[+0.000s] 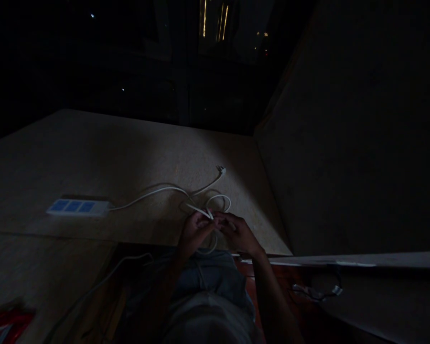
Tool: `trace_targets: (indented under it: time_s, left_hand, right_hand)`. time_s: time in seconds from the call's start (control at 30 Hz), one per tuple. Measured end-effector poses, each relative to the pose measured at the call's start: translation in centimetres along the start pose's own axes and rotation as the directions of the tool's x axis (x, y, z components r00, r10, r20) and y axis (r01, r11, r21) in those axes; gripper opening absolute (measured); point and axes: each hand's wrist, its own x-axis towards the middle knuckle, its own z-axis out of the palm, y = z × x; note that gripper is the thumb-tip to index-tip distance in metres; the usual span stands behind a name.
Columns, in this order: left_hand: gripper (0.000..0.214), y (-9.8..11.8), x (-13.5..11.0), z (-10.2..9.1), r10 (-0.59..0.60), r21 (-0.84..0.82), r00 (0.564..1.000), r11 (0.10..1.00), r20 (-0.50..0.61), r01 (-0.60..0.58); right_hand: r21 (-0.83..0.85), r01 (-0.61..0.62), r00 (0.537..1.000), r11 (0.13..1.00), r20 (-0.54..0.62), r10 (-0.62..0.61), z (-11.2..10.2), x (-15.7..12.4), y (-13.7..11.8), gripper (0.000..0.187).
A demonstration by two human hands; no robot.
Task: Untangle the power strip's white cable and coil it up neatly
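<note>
Both of my hands meet over the near edge of the surface, closed on a white power cord [165, 189]. My left hand [194, 232] has its fingers curled around a bunched part of the cord. Fingertips of my right hand [238, 231] pinch at the same spot. A loop of cord lies beyond the hands and another hangs below them. To the left, the cord runs to a white power strip [102, 208] with blue socket faces. Its plug [221, 170] rests farther back, prongs pointing up and left. Dim light hides the exact finger contact.
The pale stone-like surface [146, 153] reaches back to a dark window [179, 62]. A dark wall or panel [351, 134] bounds the right. Another cable [107, 274] runs down at lower left, near a red packet [9, 325]. Wires [318, 292] lie at lower right.
</note>
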Motion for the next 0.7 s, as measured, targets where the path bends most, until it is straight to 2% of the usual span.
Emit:
trace_targets:
  time_s: [0.1, 0.23, 0.33, 0.4, 0.53, 0.7]
  left_hand:
    - [0.043, 0.4, -0.2, -0.6, 0.031, 0.130, 0.999, 0.991, 0.018, -0.033]
    - [0.031, 1.0, -0.6, -1.2, 0.149, 0.360, 0.988, 0.925, -0.041, -0.124]
    - [0.030, 1.6, -0.8, -1.4, 0.175, 0.394, 0.981, 0.910, -0.078, -0.131]
    - [0.030, 1.9, -0.9, -1.4, 0.177, 0.378, 0.983, 0.914, -0.043, -0.148]
    - [0.028, 1.6, -1.0, -1.4, 0.200, 0.436, 0.978, 0.876, 0.057, -0.205]
    - [0.029, 1.2, -0.9, -1.9, 0.222, 0.411, 0.973, 0.883, 0.060, -0.227]
  right_hand:
    - [-0.027, -0.005, 1.000, 1.000, -0.015, 0.004, 0.2, -0.1, 0.5, 0.030]
    - [-0.081, -0.020, 0.987, 0.996, -0.159, 0.006, -0.3, -0.1, 0.7, 0.024]
    - [-0.089, -0.007, 0.974, 0.996, -0.224, -0.013, -0.7, -0.2, 0.5, 0.026]
    - [-0.072, 0.024, 0.979, 0.997, -0.201, -0.038, -0.5, -0.1, 0.2, 0.026]
    - [-0.075, 0.120, 0.990, 0.990, -0.073, -0.125, 1.0, 0.5, -0.1, 0.026]
    - [-0.135, 0.143, 0.984, 0.981, -0.089, -0.156, 2.1, 1.4, -0.3, 0.020]
